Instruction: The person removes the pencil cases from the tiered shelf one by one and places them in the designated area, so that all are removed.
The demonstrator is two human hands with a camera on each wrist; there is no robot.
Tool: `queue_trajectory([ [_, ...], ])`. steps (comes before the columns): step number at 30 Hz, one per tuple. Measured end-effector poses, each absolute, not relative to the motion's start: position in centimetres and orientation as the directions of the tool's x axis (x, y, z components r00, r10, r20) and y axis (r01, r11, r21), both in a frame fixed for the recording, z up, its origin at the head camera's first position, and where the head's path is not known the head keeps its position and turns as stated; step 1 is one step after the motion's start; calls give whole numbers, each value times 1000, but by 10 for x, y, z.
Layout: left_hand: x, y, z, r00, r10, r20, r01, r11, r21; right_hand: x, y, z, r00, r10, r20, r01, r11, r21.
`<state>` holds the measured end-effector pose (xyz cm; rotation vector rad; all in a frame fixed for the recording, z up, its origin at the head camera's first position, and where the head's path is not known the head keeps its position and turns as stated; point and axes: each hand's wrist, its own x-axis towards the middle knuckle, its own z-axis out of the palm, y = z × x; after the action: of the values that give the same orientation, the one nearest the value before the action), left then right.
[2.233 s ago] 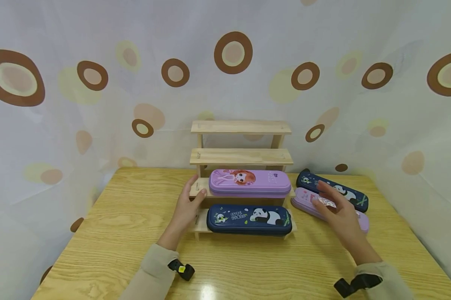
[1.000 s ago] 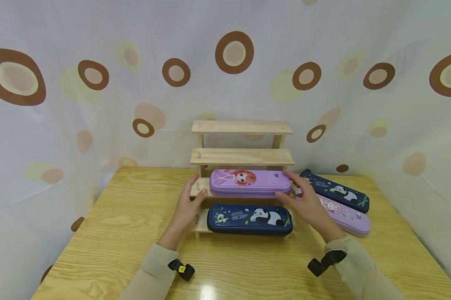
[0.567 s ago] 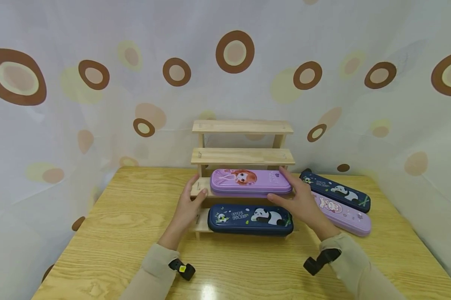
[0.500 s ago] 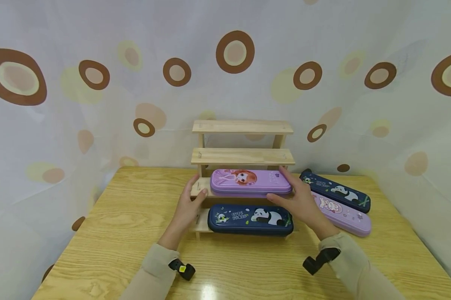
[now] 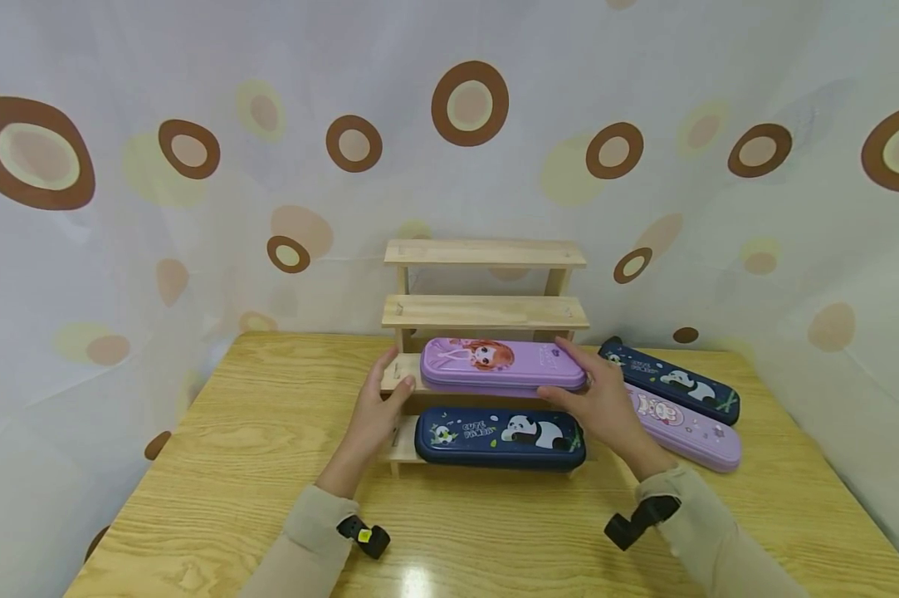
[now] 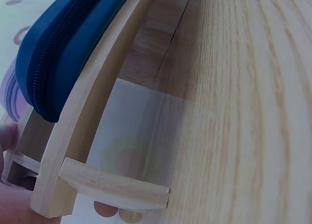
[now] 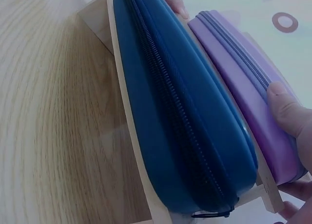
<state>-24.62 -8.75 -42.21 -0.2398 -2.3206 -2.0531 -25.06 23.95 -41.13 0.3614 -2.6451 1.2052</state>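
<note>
A wooden stepped rack [image 5: 485, 311] stands on the table. On its second step from the bottom lies a purple pencil case [image 5: 535, 359] with a girl's picture. My right hand [image 5: 606, 407] grips the case's right end, thumb at the front and index finger behind; the right wrist view shows the thumb on its side by the zipper. My left hand [image 5: 370, 411] holds the left end of that same step between thumb and fingers. A dark blue panda pencil case [image 5: 500, 438] lies on the lowest step, in front of the purple one.
Right of the rack, another dark blue panda pencil case [image 5: 673, 378] and a lilac pencil case [image 5: 688, 432] lie slanted side by side on the wooden table [image 5: 285, 399]. A curtain with brown rings [image 5: 285, 149] hangs behind.
My right hand has come left from over the lilac case to the purple case's right end. Since half a second ago that end has shifted slightly right. My left hand stays put.
</note>
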Motion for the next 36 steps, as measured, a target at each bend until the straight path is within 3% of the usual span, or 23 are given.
queue_trajectory([
  [16,-247,-88,-425,-988,94,122,131,98,986,-228,260,-409,-976,-17,216,-184,597,-781],
  [36,-247,-88,-426,-985,111,130,139,76,987,-194,310,-407,-957,83,277,-148,683,-715],
])
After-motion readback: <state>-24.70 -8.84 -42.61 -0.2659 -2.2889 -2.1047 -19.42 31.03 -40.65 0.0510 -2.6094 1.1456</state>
